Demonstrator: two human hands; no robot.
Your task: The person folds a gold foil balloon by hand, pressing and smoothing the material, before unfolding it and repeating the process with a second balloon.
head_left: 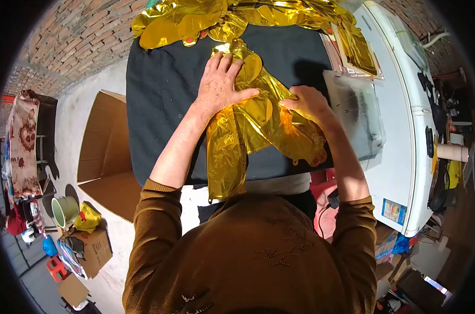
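Observation:
A shiny gold foil piece (255,125) lies flat on the dark cloth-covered table (161,115), one strip hanging over the near edge. My left hand (219,83) rests on its upper left part, fingers spread and pointing away from me. On the right side of the foil, my right hand (306,103) has its thumb and bent index finger close together at the foil's edge; whether foil is pinched between them is hard to make out. More gold foil pieces (180,26) lie across the far end of the table.
Clear plastic bags (355,115) lie at the table's right, beside a white fridge (394,157). An open cardboard box (104,152) stands left of the table. On the floor further left are a green bucket (65,211) and another carton (96,251).

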